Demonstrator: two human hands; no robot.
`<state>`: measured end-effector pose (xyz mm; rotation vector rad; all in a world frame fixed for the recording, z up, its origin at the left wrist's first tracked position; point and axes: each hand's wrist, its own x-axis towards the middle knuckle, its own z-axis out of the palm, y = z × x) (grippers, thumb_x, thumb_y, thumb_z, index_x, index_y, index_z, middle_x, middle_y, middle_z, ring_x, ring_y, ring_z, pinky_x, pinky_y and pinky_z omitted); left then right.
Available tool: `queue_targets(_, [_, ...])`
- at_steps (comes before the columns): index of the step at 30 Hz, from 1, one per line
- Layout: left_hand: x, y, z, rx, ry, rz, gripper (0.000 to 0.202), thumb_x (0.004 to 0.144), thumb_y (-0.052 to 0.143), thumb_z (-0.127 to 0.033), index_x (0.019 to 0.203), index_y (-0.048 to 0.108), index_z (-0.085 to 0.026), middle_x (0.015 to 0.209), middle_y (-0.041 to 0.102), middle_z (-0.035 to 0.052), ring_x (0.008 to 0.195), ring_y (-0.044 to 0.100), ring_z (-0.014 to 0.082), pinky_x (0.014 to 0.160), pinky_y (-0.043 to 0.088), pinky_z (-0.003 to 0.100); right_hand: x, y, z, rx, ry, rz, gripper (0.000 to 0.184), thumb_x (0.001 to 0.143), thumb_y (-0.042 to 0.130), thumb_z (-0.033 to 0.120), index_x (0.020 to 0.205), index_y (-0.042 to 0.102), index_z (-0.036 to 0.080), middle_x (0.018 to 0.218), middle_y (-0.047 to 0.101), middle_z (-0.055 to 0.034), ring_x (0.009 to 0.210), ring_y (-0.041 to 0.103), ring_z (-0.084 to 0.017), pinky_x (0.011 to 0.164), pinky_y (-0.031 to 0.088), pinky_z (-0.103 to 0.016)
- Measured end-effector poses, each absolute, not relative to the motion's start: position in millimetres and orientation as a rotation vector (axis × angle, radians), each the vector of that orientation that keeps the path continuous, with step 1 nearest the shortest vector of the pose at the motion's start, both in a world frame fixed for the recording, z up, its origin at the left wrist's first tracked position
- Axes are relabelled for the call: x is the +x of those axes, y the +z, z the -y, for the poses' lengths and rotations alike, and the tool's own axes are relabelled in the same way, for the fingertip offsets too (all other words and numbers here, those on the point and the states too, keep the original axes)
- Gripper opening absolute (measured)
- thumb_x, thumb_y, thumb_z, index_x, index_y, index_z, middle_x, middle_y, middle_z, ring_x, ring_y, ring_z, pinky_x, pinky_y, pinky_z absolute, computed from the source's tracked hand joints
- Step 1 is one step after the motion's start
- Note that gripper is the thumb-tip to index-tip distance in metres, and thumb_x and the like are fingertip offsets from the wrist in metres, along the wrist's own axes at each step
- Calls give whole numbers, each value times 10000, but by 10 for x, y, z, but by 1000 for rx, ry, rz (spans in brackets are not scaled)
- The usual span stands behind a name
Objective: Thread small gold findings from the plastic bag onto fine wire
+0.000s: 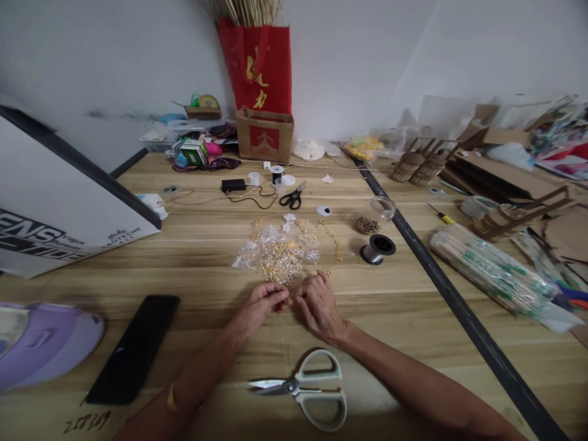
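My left hand (266, 300) is closed in a pinch, with a small reddish piece showing at its fingertips; its exact kind is too small to tell. Close beside it, my right hand (319, 303) has curled fingers that hide whatever they hold. A faint thin line, like thread, hangs below the hands. Just beyond them lies a pile of gold and silver metal jewelry findings (281, 260), partly on clear plastic bags. Scissors with pale handles (303, 387) rest below my hands, blades slightly apart and pointing left. Right of the pile is a short gold chain (331, 240).
A spool of clear line (378, 248) and a jar of beads (368, 225) stand to the right. Black scissors (294, 196) lie farther back. A phone (133, 349) lies left, and bagged sticks (491, 266) lie right. A red bag (264, 67) stands at the wall.
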<state>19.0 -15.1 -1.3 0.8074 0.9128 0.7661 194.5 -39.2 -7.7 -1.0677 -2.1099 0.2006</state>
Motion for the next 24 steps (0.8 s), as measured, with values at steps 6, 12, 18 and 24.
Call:
queue_targets(6, [193,-12,154,794,754,-914,369,547,818,-370,706,615,-106,605,624,4,529,512,79,531,364,208,1948,-79,387,-1061,208,2121,81,881,407,160,884,481,192,829,542,-40,859,495,-184,1007,249,-472])
queue_targets(12, [201,26,158,828,742,-899,344,575,799,-369,694,614,-105,614,620,11,541,508,78,544,373,212,1947,-81,386,-1067,214,2130,86,887,406,162,884,487,190,827,543,-39,858,494,-181,1007,250,-468])
queue_targets(18, [197,8,153,836,734,-877,351,571,797,-380,689,614,-104,613,625,13,531,506,78,529,367,209,1949,-70,390,-1056,212,2145,94,889,398,158,893,485,192,835,546,-43,858,492,-185,1004,256,-477])
queue_targets(24, [202,29,158,864,739,-876,339,584,783,-382,686,615,-106,608,615,13,538,504,82,536,372,215,1948,-67,393,-1057,217,2144,98,888,402,162,897,493,197,833,547,-43,860,499,-186,1014,249,-475])
